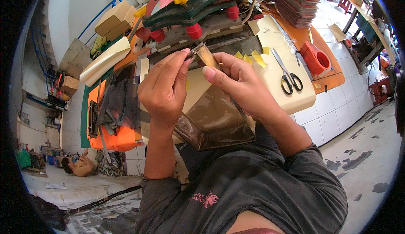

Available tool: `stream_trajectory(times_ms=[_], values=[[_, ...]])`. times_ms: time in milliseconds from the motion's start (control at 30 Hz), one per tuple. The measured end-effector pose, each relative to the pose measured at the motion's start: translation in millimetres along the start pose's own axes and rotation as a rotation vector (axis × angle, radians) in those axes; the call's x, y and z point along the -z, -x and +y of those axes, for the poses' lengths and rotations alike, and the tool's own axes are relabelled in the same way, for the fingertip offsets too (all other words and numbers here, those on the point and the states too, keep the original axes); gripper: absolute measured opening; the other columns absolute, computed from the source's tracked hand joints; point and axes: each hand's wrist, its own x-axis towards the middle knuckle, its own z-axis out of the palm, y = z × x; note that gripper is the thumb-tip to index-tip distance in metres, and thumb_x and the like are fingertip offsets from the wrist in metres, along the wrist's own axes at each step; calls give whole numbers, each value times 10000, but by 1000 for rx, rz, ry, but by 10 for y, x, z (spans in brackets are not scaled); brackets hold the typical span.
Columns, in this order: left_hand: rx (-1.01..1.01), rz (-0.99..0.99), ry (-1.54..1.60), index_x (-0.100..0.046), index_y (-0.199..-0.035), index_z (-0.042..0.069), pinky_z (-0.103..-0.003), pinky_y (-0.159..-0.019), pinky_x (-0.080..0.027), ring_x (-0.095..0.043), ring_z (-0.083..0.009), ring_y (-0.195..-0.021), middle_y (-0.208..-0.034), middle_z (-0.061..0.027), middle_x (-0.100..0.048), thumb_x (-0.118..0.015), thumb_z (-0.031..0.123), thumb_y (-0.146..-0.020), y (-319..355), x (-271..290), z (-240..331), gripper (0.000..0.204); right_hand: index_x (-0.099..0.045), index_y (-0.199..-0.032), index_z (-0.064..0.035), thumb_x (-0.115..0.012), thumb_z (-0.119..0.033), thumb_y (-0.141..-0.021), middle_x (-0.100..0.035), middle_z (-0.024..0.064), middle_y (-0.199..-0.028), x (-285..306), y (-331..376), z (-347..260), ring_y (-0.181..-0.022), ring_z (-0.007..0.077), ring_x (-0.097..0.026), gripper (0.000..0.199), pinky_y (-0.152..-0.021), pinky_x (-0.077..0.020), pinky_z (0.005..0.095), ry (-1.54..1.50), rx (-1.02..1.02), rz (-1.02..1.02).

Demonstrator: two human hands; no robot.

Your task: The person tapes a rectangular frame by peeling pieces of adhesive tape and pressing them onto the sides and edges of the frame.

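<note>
A see-through plastic pouch [219, 116] with dark edging hangs in front of my chest, its lower corner near my shirt. My right hand [244, 84] grips its upper part, thumb pressed along a narrow, brownish folded end [206, 56]. Beside it my left hand [162, 84] is closed in a pinch on a small dark piece at the pouch's tip; I cannot make out what it is. Black-handled scissors [287, 71] lie to the right of my right hand on a cream-covered work surface [291, 97], with several yellow scraps [257, 59] nearby.
Beyond my hands stands a dark green clamp-like machine [190, 10] with red feet. At right are a red tape dispenser [315, 60] and a tall sheet stack [295, 2]. Dark mesh [120, 99] and orange fabric [120, 139] lie left. Another person [84, 164] is at far left.
</note>
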Motion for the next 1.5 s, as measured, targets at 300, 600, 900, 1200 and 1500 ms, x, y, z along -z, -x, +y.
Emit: stream_trajectory(times_ms=[300, 600, 900, 1200, 1500], values=[[-17, -79, -18, -803, -1102, 21, -363, -738, -607, -792, -292, -853, -981, -155, -802, -823, 12, -882, 9, 8, -14, 220, -667, -1157, -12, -717, -428, -1050, -569, -48, -803, -11, -8, 99, -634, 18, -475, 433, -533, -391, 233, -9, -24, 18], [-20, -149, -58, -787, -1121, 11, -375, -740, -618, -798, -306, -877, -1011, -164, -803, -811, -24, -855, 19, 25, -25, 269, -651, -1141, -13, -711, -438, -1054, -576, -36, -810, 2, -39, 196, -656, 25, -501, 438, -523, -407, 243, 17, -26, 5], [-11, -184, -48, -776, -1168, 3, -385, -784, -628, -802, -301, -930, -1075, -160, -805, -793, -39, -863, 18, 35, 12, 308, -652, -1212, -1, -727, -423, -1048, -608, -23, -866, 0, -4, 227, -674, 25, -506, 459, -523, -411, 239, 27, -30, 43], [41, -174, 1, -774, -1201, 6, -384, -846, -633, -800, -303, -1007, -1121, -156, -805, -748, -67, -900, 27, 29, 63, 311, -652, -1168, 28, -751, -358, -1038, -639, 1, -916, -74, 21, 136, -787, 49, -542, 420, -636, -450, 263, -23, 63, 91], [59, -182, 34, -770, -1200, 10, -391, -851, -630, -799, -306, -1009, -1116, -156, -805, -750, -44, -922, 78, 30, 14, 284, -659, -1087, 26, -753, -391, -1028, -596, 16, -858, -71, 12, 173, -788, 55, -502, 432, -658, -429, 281, 39, 10, 80]])
